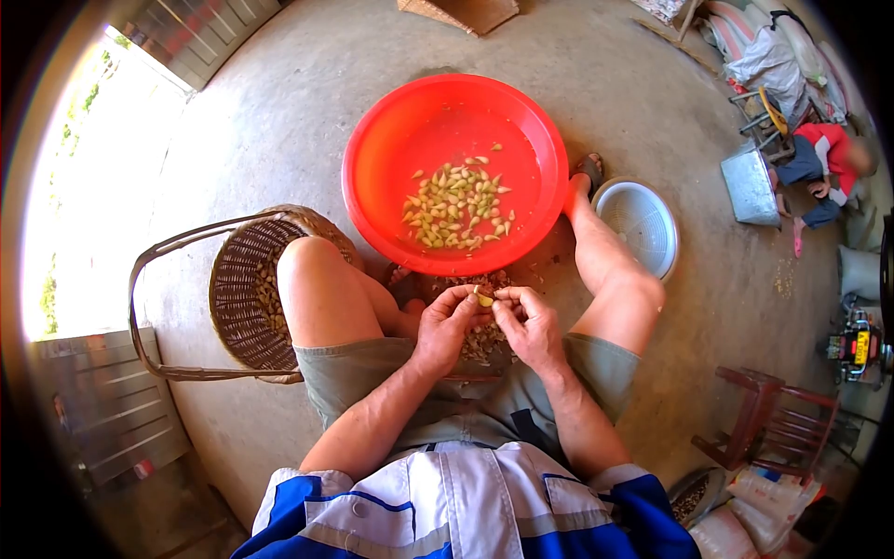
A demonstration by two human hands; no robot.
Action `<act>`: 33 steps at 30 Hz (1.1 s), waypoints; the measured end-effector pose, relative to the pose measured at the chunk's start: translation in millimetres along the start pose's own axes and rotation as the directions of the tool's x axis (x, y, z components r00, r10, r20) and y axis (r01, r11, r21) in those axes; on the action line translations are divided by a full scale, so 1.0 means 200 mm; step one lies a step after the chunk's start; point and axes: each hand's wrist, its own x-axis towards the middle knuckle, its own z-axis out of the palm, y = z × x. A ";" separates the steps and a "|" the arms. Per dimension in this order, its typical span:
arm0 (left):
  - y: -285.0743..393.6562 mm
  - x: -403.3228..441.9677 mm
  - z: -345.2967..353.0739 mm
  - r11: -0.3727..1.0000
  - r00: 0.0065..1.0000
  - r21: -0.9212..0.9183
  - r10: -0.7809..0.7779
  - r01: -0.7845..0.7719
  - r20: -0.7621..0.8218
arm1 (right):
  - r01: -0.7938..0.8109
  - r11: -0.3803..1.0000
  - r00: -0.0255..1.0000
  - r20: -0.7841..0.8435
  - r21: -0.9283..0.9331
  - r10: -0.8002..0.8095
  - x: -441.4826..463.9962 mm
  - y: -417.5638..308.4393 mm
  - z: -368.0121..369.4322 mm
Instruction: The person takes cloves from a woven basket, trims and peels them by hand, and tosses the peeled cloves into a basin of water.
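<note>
Between the fingertips of both hands, over my lap, is a small pale-yellow clove-like bulb [484,299] with a brownish bit of skin by it. My left hand [450,326] pinches it from one side with thumb and forefinger. From the other side my right hand [527,326] is closed on it, its fingertips partly hiding it. Just beyond stands a large red basin [456,102], with several pale yellow-green teardrop-shaped bulbs [456,205] on its bottom. Scraps of peel [480,343] lie on the floor beneath my hands, partly hidden by them.
A woven basket [247,307] with a tall handle and bulbs inside stands beside my left leg. By my right foot lies a grey-white plastic strainer [643,228]. Farther right, a person in red [829,158] sits near a metal tub [751,186]; a wooden chair [773,419] is nearer.
</note>
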 end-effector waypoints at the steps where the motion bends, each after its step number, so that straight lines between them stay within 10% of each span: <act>1: 0.00 0.00 0.00 0.998 0.999 0.052 0.038 -0.038 0.003 | -0.025 0.999 1.000 0.015 0.029 0.024 -0.01 0.00 0.01; 10: 0.00 -0.02 0.01 0.887 0.987 0.440 0.163 -0.142 -0.010 | 0.091 0.995 0.994 0.069 -0.050 -0.087 0.01 0.01 0.01; 15: 0.01 -0.02 0.01 0.958 0.997 0.279 0.075 -0.069 -0.010 | 0.085 0.996 0.993 0.083 -0.041 -0.081 0.01 0.03 -0.01; 18: 0.02 0.00 0.00 0.998 0.998 0.006 -0.063 0.063 -0.022 | -0.234 0.951 0.968 0.139 0.203 0.209 -0.01 0.02 -0.02; 33: 0.01 0.00 -0.01 0.996 0.996 0.006 -0.089 0.089 -0.015 | 0.224 0.972 0.970 0.118 -0.071 -0.214 0.02 0.00 -0.02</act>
